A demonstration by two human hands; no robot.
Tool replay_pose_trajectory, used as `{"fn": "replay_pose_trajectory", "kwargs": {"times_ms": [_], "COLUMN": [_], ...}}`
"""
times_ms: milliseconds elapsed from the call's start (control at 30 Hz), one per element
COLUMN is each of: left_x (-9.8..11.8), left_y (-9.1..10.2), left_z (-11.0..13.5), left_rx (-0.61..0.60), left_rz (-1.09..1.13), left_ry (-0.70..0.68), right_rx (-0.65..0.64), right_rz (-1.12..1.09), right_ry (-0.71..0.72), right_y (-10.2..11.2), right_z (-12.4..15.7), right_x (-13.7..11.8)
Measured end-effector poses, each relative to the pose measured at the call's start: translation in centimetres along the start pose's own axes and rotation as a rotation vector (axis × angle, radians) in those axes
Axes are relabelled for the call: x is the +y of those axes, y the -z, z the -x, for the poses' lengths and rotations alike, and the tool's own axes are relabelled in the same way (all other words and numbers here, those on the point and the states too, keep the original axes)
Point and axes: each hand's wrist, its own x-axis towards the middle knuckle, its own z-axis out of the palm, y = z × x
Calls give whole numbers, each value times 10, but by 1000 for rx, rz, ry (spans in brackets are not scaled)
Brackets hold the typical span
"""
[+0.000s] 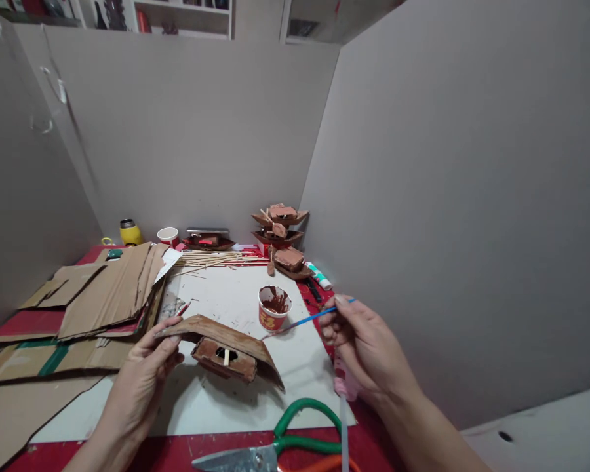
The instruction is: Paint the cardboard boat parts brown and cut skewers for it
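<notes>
My left hand point(150, 360) grips one end of a brown-painted cardboard model boat point(223, 331), which is tilted on its side above the white board. A small cabin with a dark opening and a pale stick across it faces me. My right hand point(366, 341) pinches a thin blue paintbrush point(311, 318). The brush tip lies at the boat's upper edge; whether it touches, I cannot tell. Just behind the brush stands a paper cup point(274, 320) smeared inside with brown paint.
Green-handled scissors point(295, 442) lie at the front edge. Torn cardboard sheets point(103, 295) pile up on the left. Wooden sticks point(216, 259) lie at the back. More brown model boats point(280, 229) are stacked back right, near a white-and-green tube point(319, 275). Grey panels point(201, 131) enclose the table.
</notes>
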Motion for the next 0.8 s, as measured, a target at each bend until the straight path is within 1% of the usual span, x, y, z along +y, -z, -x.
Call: {"fn": "replay_pose_trajectory", "kwargs": {"times_ms": [100, 233, 367, 500, 800], "left_x": [-2, -2, -3, -5, -6], "left_y": [0, -1, 1, 2, -6], "left_z": [-1, 0, 0, 1, 9], "left_rx": [-19, -34, -65, -81, -109], "left_rz": [13, 11, 8, 7, -15], "left_ry": [21, 36, 56, 67, 101], "right_rx": [-12, -8, -37, -61, -105], "right_rz": [-52, -84, -79, -76, -84], "right_ry": [-114, -167, -208, -222, -193], "right_y": [-6, -4, -4, -5, -6], "right_z": [7, 6, 5, 7, 11], "right_x": [-1, -5, -5, -3, 1]}}
